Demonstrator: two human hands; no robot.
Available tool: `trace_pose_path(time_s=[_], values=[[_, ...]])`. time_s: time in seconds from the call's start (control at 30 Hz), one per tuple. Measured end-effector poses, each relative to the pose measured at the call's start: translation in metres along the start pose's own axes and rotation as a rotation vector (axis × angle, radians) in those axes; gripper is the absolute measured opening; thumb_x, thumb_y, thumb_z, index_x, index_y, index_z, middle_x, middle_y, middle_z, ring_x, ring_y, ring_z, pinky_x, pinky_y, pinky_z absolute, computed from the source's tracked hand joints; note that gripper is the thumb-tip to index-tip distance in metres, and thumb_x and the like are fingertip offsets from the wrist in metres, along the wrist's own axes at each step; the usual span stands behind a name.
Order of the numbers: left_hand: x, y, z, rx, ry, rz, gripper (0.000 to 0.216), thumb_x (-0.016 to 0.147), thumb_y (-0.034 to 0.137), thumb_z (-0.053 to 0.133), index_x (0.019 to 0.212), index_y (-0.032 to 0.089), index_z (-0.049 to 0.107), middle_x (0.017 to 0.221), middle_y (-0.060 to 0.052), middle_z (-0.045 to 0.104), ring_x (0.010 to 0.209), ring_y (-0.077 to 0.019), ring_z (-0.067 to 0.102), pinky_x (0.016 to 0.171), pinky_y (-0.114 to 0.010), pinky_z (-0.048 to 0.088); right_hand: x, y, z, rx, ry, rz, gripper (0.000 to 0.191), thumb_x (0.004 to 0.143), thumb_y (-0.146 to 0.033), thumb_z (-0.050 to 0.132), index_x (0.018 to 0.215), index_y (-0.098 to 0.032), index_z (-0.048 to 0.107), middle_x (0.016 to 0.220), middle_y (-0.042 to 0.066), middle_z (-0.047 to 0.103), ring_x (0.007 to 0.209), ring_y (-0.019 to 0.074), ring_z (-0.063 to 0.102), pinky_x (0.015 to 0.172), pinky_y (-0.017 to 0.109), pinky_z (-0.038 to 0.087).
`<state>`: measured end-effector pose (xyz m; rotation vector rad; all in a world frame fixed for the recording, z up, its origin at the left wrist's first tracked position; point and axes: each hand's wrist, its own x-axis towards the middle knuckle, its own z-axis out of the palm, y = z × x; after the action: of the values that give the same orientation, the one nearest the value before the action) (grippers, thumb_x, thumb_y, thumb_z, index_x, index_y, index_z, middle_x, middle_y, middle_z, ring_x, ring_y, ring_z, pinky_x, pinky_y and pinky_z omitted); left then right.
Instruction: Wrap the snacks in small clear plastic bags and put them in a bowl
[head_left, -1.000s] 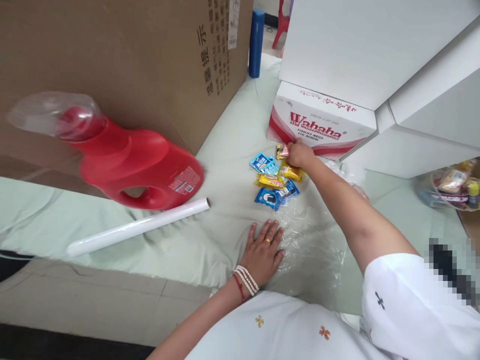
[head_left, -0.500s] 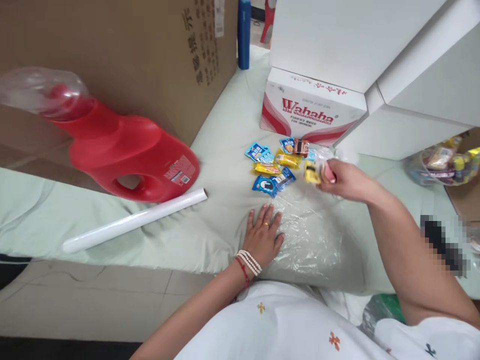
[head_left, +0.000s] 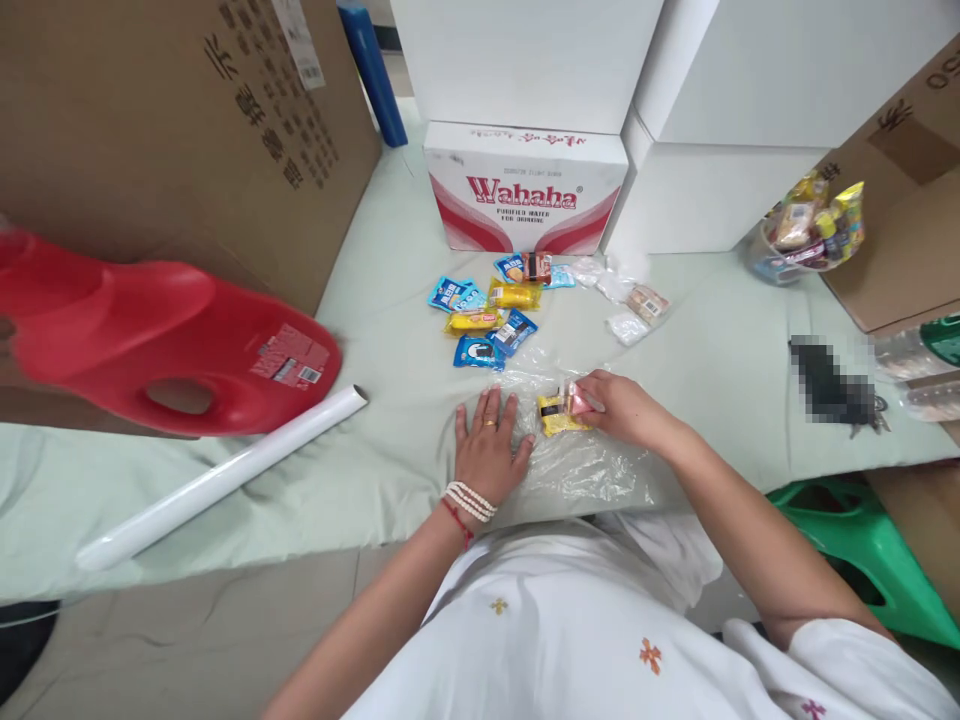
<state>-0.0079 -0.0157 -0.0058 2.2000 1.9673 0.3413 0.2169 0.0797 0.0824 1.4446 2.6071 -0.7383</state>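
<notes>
Nearer the front edge of the tabletop [head_left: 720, 400] than before, the right hand [head_left: 628, 408] pinches one pink packet [head_left: 583, 398] beside one yellow packet [head_left: 555, 414]; the left hand [head_left: 487, 462] lies spread, empty. Beyond: two dark-blue packets [head_left: 478, 352]; rightward, one clear tub [head_left: 772, 262] of snacks [head_left: 799, 225].

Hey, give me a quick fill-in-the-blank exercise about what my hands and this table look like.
1. The left hand lies palm ____.
2. The right hand holds a pink packet next to a ____ one.
3. The white tube lies in front of the ____ jug.
4. The large red word on the box reads ____.

Missing words: down; yellow; red; Wahaha.
</notes>
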Motion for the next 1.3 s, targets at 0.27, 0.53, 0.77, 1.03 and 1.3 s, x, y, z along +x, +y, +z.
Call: trace_pose_path(time_s=[0.27,0.53,0.77,1.03,1.3], values=[[-0.003,-0.01,-0.004,-0.06,0.102,-0.006,0.061,0.098,0.044,0.051,0.154,0.02,0.047,0.169,-0.018,0.027,0.156,-0.0364,0.027,0.121,-0.064,0.025,0.006,-0.019,0.008,-0.062,-0.095,-0.121,0.035,0.09,-0.014,0.064,0.125,-0.021,0.065,0.127,0.012,0.062,0.1,0.023,0.068,0.081,0.028,0.046],[-0.014,-0.024,-0.02,0.011,0.107,0.096,0.039,0.1,0.029,0.048,0.134,0.034,0.067,0.154,-0.007,0.055,0.152,-0.0349,0.036,0.12,-0.075,0.005,-0.069,0.012,0.029,0.279,0.247,-0.205,0.035,0.1,-0.032,0.058,0.134,-0.023,0.058,0.127,0.012,0.061,0.113,0.0252,0.062,0.096,0.039,0.052],[0.002,-0.022,-0.018,-0.04,0.196,-0.147,0.036,0.099,0.037,0.049,0.115,0.022,0.077,0.129,-0.016,0.065,0.131,-0.0366,0.05,0.107,-0.06,0.041,-0.093,0.005,0.067,0.201,0.296,-0.133,0.031,0.104,-0.024,0.043,0.119,-0.024,0.07,0.11,0.012,0.069,0.097,0.0247,0.062,0.079,0.038,0.054],[0.005,-0.011,-0.029,0.046,0.29,-0.093,0.037,0.09,0.022,0.055,0.121,0.022,0.074,0.132,-0.018,0.057,0.128,-0.0397,0.044,0.104,-0.061,0.037,-0.031,-0.022,0.044,-0.075,0.23,-0.099,0.036,0.098,-0.022,0.057,0.133,-0.029,0.064,0.15,0.011,0.05,0.121,0.0276,0.056,0.086,0.033,0.047],[0.031,-0.011,-0.03,-0.186,0.168,0.121,0.054,0.092,0.036,0.054,0.144,0.019,0.052,0.147,-0.018,0.05,0.129,-0.031,0.055,0.107,-0.048,0.045,-0.012,-0.03,0.035,-0.168,0.083,-0.08,0.03,0.107,-0.03,0.041,0.128,-0.031,0.062,0.123,0.008,0.063,0.087,0.0207,0.065,0.062,0.028,0.034]])
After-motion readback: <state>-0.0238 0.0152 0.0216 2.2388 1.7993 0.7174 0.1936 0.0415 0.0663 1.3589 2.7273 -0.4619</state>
